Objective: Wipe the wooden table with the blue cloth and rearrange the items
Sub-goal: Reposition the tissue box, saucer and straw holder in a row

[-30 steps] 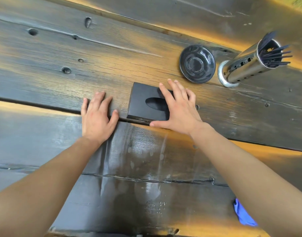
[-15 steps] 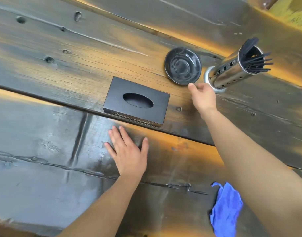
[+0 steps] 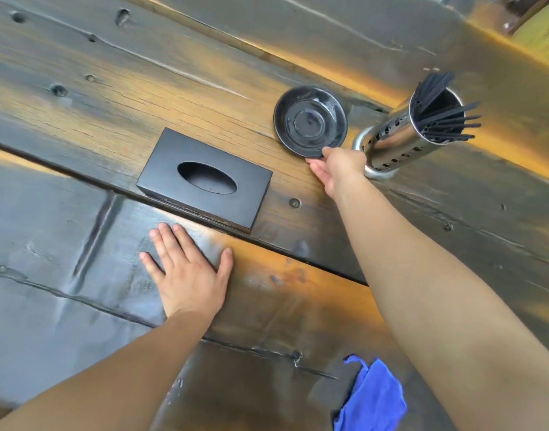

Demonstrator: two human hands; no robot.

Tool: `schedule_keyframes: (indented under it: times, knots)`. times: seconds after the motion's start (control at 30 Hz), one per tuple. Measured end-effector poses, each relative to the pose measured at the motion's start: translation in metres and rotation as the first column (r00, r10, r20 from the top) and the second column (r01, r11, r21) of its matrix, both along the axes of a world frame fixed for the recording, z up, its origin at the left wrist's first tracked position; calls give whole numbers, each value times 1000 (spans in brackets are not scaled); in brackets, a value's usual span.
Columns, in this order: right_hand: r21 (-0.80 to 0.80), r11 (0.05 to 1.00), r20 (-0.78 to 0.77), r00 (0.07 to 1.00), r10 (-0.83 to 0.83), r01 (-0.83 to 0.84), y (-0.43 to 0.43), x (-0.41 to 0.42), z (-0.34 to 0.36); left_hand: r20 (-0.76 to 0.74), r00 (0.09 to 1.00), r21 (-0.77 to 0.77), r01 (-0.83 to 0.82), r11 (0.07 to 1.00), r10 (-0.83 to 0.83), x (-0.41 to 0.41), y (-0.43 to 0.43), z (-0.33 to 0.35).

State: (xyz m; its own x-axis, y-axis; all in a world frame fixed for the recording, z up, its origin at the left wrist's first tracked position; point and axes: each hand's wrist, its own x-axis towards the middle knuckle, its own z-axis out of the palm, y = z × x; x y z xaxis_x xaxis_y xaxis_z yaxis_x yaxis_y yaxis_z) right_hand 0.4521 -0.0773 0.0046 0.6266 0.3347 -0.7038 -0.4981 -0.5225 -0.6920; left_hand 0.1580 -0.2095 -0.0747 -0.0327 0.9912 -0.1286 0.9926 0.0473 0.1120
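Two hands were on the table (image 3: 80,126), mine. The cloth (image 3: 371,399), a crumpled bright blue rag with one corner sticking up, lay at the near right edge, half tucked under my right forearm and held by neither hand. My left hand (image 3: 189,275) lay flat and open on the dark, wet-looking near plank, fingers spread, just near of the box (image 3: 204,181), a black rectangular tissue holder with an oval slot on top. My right hand (image 3: 335,166) reached far and right, its fingertips touching the near rim of the dish (image 3: 310,121), a small glossy black saucer; whether it was pinching the rim I could not tell. Just right of that hand stood the holder (image 3: 400,135), a perforated steel cylinder full of black sticks. Half a second before, my right hand had been nearer the holder's base than the dish; my left had stayed put.
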Motion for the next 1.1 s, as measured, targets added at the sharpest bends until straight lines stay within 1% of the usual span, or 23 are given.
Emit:
schedule_keyframes:
  times: [0.23,0.33,0.5,0.77,1.1]
  knots:
    - [14,999,130,991,34,-36,-14,0,-10,-26,1000,10,-12,1000,12,4,1,4]
    - [29,998,156,987,46,-52,-35,0,-10,-29,1000,14,-12,1000,13,4,1,4]
    - [-2,998,203,977,56,-57,-86,-8,-8,-27,1000,11,-15,1000,15,5,1,6]
    - [-27,995,181,979,98,-95,-150,-31,-14,-23,999,6,-23,1000,24,6,1,7]
    - [-47,989,186,972,144,-138,-174,-52,-21,-26,999,10,-22,1000,23,6,1,7]
